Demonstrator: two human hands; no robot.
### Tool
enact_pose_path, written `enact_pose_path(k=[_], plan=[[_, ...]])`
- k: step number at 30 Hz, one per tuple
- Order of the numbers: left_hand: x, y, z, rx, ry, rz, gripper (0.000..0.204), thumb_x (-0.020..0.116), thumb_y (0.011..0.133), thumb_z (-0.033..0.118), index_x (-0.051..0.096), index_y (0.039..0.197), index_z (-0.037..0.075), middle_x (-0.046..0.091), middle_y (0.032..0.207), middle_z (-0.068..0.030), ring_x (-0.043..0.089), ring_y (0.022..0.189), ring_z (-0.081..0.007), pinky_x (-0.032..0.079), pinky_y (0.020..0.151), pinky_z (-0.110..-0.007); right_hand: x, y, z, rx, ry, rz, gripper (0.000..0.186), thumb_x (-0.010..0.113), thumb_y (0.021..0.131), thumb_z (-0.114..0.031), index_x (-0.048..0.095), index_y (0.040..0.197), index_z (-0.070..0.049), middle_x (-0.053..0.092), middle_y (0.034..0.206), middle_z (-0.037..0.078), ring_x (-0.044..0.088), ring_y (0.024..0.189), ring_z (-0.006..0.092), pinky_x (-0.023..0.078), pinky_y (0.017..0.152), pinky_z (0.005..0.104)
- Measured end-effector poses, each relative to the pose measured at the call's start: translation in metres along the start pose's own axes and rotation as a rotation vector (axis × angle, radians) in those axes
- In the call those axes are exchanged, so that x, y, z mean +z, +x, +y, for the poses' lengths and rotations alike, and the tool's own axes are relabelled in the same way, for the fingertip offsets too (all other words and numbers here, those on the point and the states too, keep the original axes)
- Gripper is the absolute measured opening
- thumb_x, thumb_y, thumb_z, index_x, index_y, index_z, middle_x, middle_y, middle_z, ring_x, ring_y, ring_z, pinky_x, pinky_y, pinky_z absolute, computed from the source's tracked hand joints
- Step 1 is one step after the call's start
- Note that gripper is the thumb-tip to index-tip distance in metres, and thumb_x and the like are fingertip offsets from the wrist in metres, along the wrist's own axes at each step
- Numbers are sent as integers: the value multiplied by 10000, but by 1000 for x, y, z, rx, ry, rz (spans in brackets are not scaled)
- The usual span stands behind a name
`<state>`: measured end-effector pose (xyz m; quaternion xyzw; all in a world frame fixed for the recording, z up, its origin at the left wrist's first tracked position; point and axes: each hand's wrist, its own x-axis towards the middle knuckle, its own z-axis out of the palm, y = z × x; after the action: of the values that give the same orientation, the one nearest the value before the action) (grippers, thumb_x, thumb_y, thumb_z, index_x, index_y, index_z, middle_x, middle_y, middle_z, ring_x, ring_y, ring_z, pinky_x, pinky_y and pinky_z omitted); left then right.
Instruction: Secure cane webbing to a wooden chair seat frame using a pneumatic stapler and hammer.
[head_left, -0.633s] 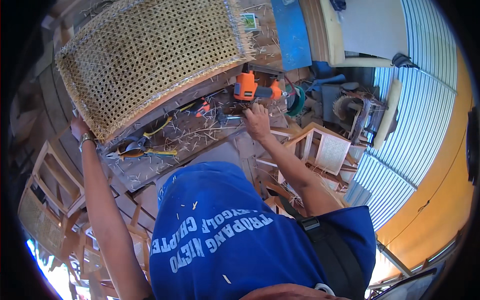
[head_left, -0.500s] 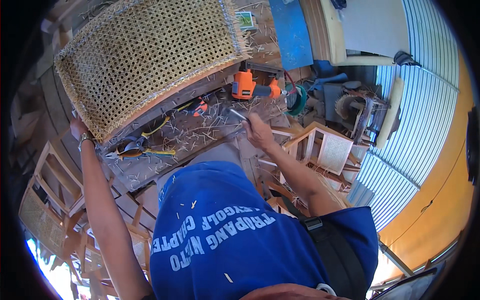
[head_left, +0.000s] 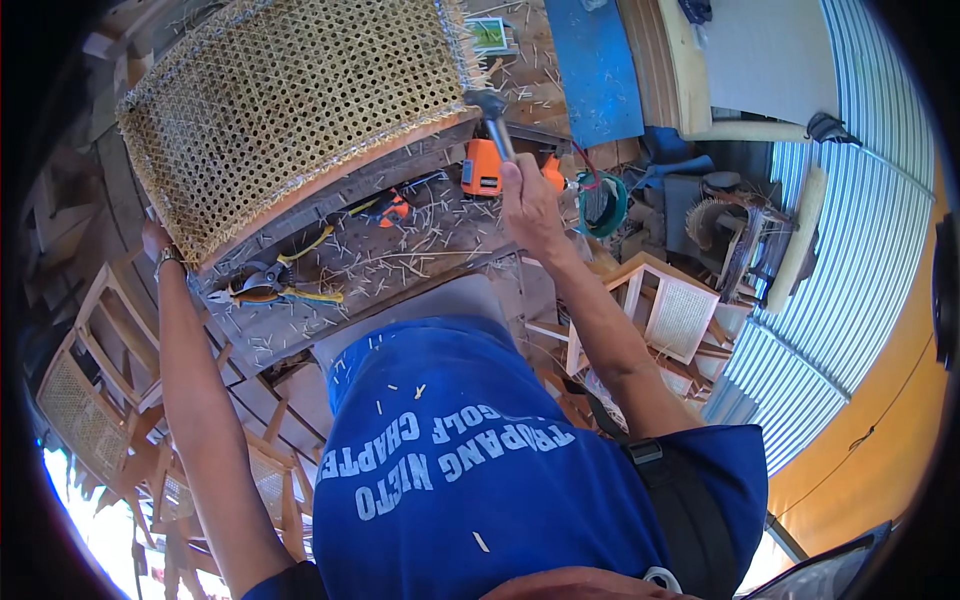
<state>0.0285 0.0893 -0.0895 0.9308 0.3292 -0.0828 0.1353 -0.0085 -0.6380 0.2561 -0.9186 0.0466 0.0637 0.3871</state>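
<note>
A wooden-framed panel of woven cane [head_left: 300, 120] lies across the bench, with frayed strand ends along its edges. At its near left corner, my left hand [head_left: 157, 240] grips the frame, and some of its fingers are hidden. My right hand [head_left: 530, 205] is closed round the handle of a hammer [head_left: 500, 135]. The hammer's head is at the panel's near right corner; whether it touches cannot be told. Just below the hammer lies an orange nail gun [head_left: 482, 170], partly covered by my right hand.
On the bench [head_left: 360, 285], strewn with cane scraps, lie yellow-handled pliers [head_left: 262, 285] and an orange-and-black tool [head_left: 393, 210]. A blue board [head_left: 597, 75] is at the far right. Wooden chair frames [head_left: 645, 300] stand at right and left. A green round container [head_left: 605, 205] sits beyond the nail gun.
My right hand has lifted the hammer up and away from me, from over the bench scraps to the panel's near right corner. My left hand stays at the panel's left corner.
</note>
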Motion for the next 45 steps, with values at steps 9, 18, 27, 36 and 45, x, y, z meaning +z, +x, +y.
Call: enact_pose_path(k=[9, 18, 27, 36, 45], plan=[[-4, 11, -15, 60, 66, -14, 529, 532, 900, 516, 704, 1073, 46, 701, 1019, -218, 667, 971, -390, 514, 814, -496, -2, 11, -7, -92, -66, 35, 303, 429, 1047, -310, 440, 903, -43, 508, 636, 190, 542, 573, 415, 411, 523, 471], [-26, 15, -19, 10, 88, -90, 654, 514, 892, 629, 690, 1074, 25, 685, 1054, -239, 648, 1015, -406, 502, 848, -506, -8, 23, -14, -107, -136, -73, 242, 475, 1029, -254, 438, 919, -42, 540, 642, 211, 574, 603, 434, 412, 519, 503], [-5, 17, -31, 45, 177, -14, 647, 520, 890, 631, 693, 1077, 36, 679, 1052, -252, 636, 1032, -408, 492, 860, -505, 3, 21, -9, -34, -152, -67, 244, 466, 1030, -265, 431, 936, -42, 539, 643, 221, 572, 603, 443, 410, 523, 507], [-5, 10, -9, 15, 95, -78, 612, 508, 910, 592, 677, 1106, 37, 675, 1085, -234, 629, 1035, -412, 491, 870, -498, 2, 19, -8, -57, -155, -70, 246, 457, 1029, -278, 425, 974, -40, 546, 672, 246, 573, 646, 473, 414, 539, 535], [-14, -8, 12, -38, 67, -57, 589, 514, 914, 567, 662, 1122, 36, 669, 1104, -234, 623, 1046, -415, 489, 873, -501, 7, 15, -3, -134, -214, 0, 239, 469, 1027, -260, 423, 940, -43, 529, 645, 213, 573, 621, 441, 418, 523, 501]])
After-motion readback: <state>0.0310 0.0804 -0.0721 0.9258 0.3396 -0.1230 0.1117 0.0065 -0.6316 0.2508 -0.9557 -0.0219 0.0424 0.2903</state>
